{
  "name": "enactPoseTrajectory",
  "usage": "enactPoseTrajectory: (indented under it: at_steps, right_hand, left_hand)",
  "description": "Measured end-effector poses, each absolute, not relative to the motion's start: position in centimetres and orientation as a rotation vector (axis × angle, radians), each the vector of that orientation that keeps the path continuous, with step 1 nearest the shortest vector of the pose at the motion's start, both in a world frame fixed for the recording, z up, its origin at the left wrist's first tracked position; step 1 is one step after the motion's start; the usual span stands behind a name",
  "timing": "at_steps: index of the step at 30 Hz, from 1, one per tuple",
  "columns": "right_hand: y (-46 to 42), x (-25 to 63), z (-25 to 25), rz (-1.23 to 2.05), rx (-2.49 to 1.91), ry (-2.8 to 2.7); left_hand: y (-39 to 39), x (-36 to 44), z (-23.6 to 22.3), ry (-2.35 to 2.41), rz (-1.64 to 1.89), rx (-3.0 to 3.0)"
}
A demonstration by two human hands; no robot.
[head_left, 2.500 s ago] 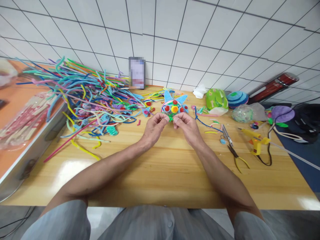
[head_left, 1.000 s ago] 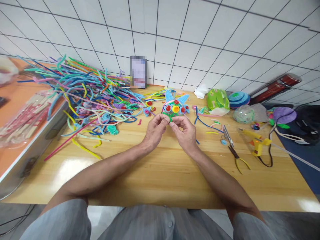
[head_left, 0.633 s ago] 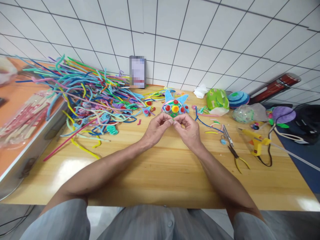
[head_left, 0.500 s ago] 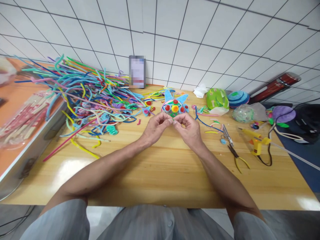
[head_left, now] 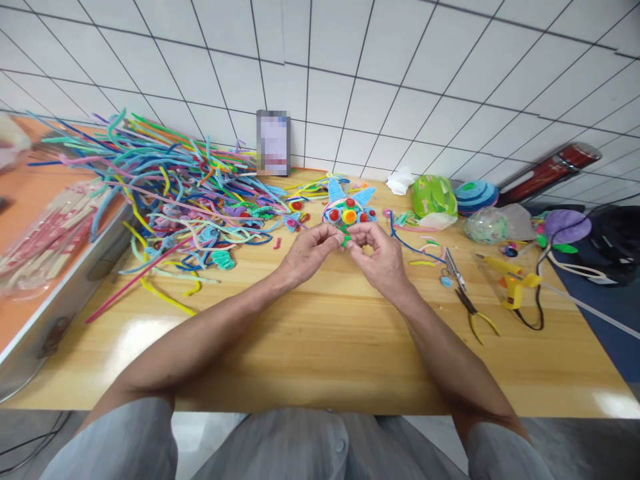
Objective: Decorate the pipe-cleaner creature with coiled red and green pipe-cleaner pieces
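My left hand [head_left: 307, 253] and my right hand [head_left: 377, 257] meet fingertip to fingertip over the wooden table [head_left: 320, 333]. Both pinch a short green pipe cleaner piece [head_left: 344, 239] between them. Just behind the fingers stands a small pipe cleaner figure [head_left: 349, 208] with blue ears, red dots and a yellow centre. Neither hand touches the figure as far as I can tell.
A big heap of coloured pipe cleaners [head_left: 165, 187] covers the back left. Pliers [head_left: 473, 310], scissors [head_left: 453, 267] and a yellow glue gun [head_left: 510, 283] lie to the right. A green ball [head_left: 434, 197], a blue coil [head_left: 475, 195] and a phone [head_left: 273, 143] stand near the tiled wall.
My hands stayed together at the same spot, fingers shifting slightly while working the green piece; a bit of green now shows between the fingertips.
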State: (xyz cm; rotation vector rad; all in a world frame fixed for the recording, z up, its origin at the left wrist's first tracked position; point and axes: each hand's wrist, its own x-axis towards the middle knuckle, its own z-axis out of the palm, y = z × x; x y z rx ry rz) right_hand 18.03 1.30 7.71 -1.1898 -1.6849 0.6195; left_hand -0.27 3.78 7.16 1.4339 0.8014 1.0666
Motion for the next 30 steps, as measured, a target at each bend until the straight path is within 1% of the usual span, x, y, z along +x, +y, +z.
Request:
enactPoseTrajectory:
  at_steps: [10, 22, 30]
  right_hand:
    - [0.9, 17.5, 7.4, 0.587, -1.193, -1.651]
    - [0.2, 15.4, 4.0, 0.815, -1.057, -1.326]
    - [-0.1, 14.9, 3.8, 0.813, -1.04, -1.298]
  left_hand:
    - [3.6, -0.2, 6.4, 0.895, 1.164, 1.594]
    - [2.4, 1.0, 5.6, 0.849, 1.337, 1.286]
    - [1.7, 1.5, 5.1, 0.861, 1.342, 1.102]
